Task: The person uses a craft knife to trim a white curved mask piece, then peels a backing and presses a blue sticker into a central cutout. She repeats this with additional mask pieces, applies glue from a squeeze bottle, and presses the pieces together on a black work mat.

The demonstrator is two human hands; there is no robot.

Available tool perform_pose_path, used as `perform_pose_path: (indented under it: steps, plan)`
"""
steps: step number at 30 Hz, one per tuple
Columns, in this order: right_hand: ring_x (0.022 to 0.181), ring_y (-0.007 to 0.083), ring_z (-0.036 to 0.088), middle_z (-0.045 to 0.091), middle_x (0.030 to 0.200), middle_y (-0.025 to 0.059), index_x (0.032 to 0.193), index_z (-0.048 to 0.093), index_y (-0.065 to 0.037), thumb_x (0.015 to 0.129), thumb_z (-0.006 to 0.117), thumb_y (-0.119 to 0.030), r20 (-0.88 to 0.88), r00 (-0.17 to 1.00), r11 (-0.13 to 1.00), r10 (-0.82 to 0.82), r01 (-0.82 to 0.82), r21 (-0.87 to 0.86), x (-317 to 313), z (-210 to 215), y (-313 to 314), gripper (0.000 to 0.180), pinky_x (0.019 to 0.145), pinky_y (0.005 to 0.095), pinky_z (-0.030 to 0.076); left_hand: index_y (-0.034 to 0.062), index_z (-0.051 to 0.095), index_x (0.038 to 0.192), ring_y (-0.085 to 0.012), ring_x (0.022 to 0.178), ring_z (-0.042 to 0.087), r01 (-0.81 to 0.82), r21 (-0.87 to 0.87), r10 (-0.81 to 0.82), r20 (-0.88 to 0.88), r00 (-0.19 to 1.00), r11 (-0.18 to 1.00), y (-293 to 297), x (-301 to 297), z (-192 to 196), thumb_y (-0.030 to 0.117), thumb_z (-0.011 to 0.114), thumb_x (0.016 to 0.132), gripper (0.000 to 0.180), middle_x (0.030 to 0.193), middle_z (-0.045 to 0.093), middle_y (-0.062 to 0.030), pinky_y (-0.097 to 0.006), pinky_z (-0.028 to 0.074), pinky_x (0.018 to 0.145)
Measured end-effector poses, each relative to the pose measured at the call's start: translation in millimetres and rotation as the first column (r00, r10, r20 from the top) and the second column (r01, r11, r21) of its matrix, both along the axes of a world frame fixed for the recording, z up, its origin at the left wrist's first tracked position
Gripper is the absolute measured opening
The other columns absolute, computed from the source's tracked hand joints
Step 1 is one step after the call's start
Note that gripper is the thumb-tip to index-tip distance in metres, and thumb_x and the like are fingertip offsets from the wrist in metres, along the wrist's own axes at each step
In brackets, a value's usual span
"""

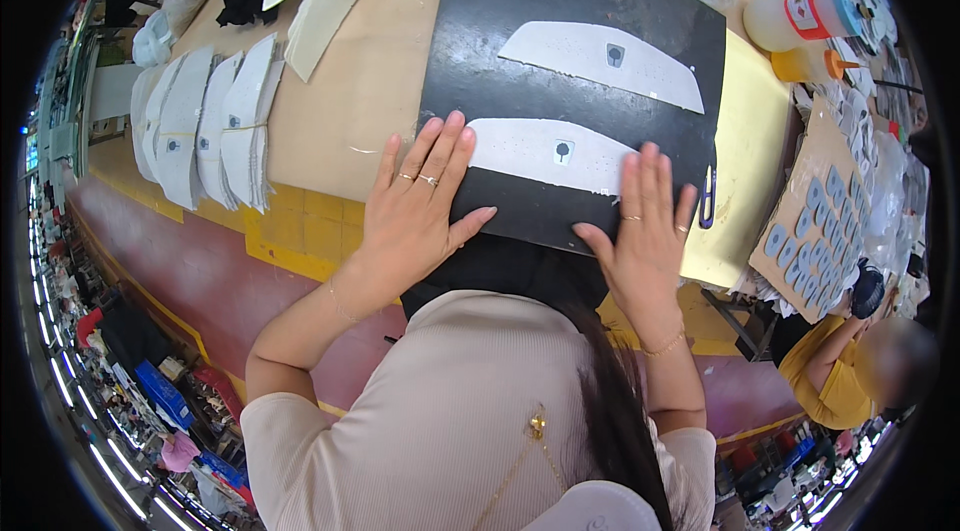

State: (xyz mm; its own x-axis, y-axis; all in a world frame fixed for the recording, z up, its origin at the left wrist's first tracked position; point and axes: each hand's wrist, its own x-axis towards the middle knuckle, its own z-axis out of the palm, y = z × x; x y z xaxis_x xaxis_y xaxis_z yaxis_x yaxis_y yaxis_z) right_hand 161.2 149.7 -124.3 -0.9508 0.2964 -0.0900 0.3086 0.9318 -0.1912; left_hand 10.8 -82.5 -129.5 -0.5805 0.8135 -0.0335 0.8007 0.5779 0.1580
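Pressing black board [560, 41]; left hand [415, 206], right hand [645, 236] flat; bottles [800, 21] nearby.

Tan wooden workbench [370, 81]: black square board [560, 21] centred, white curved cut pieces [205, 126] stacked left, yellow sheet [745, 161] right.

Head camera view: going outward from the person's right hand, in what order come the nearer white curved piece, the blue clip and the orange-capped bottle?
From the right hand:
1. Nearer white curved piece, under the fingertips, on the black board.
2. Blue clip, just right, on the board's edge.
3. Orange-capped bottle, far upper right on the table.
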Motion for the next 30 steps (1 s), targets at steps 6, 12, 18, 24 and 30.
perform_pose_path:
  steps: [6, 12, 18, 24, 30]
  plan:
    - [0.152, 0.0352, 0.027, 0.031, 0.162, 0.0189, 0.155, 0.036, -0.004, 0.092, 0.067, -0.042, -0.116, 0.990, 0.996, 0.081, -0.086, -0.035, -16.1, 12.5, -12.2, 0.080, 0.122, 0.0537, 0.017, 0.0006, 0.035, 0.153, -0.0379, 0.149, 0.030, 0.108, 0.327, -0.167, 0.157, 0.973, 0.939, 32.5, -0.2, 6.9, 0.024, 0.064, 0.091, 0.073, 0.161, 0.032, -0.0201, -0.053, 0.023, 0.121]
    - [0.150, 0.0346, 0.031, 0.035, 0.160, 0.0178, 0.154, 0.041, -0.011, 0.088, 0.071, -0.042, -0.154, 0.976, 0.982, 0.155, -0.169, -0.085, -20.3, -7.7, -23.4, 0.079, 0.121, 0.0513, 0.024, 0.0054, 0.061, 0.132, -0.0275, 0.139, 0.047, 0.211, 0.283, -0.209, -0.036, 0.977, 0.936, 50.7, -1.2, -7.9, 0.017, 0.067, 0.087, 0.047, 0.147, 0.053, -0.0108, -0.049, 0.037, 0.113]
    - [0.149, 0.0352, 0.032, 0.036, 0.160, 0.0160, 0.151, 0.047, -0.015, 0.084, 0.074, -0.043, -0.136, 0.959, 0.951, 0.249, -0.269, -0.155, -15.9, -0.7, -8.3, 0.078, 0.120, 0.0512, 0.026, 0.0046, 0.062, 0.127, -0.0294, 0.134, 0.050, 0.256, 0.292, -0.257, -0.035, 0.966, 0.921, 50.6, -8.7, -5.0, 0.022, 0.071, 0.084, 0.046, 0.142, 0.055, -0.0141, -0.048, 0.040, 0.108]
    - [0.141, 0.0341, 0.041, 0.042, 0.157, 0.0119, 0.142, 0.057, -0.012, 0.085, 0.075, -0.027, -0.268, 0.960, 0.977, 0.083, -0.132, -0.167, -35.4, 12.6, 22.1, 0.062, 0.114, 0.0455, 0.032, 0.0064, 0.061, 0.126, -0.0318, 0.123, 0.050, -0.040, 0.327, -0.044, 0.244, 0.969, 0.944, 65.1, -27.5, 11.8, 0.024, 0.079, 0.081, 0.052, 0.130, 0.056, -0.0162, -0.044, 0.041, 0.097]
    - [0.137, 0.0316, 0.045, 0.047, 0.152, 0.0092, 0.129, 0.065, -0.009, 0.086, 0.074, -0.021, -0.237, 0.948, 0.951, 0.212, -0.256, -0.173, -61.9, 12.3, 25.3, 0.045, 0.110, 0.0443, 0.033, 0.0049, 0.061, 0.120, -0.0335, 0.109, 0.057, -0.092, 0.205, -0.019, 0.483, 0.875, 0.975, 82.2, -33.8, 26.5, 0.018, 0.084, 0.076, 0.051, 0.110, 0.062, -0.0153, -0.045, 0.042, 0.093]
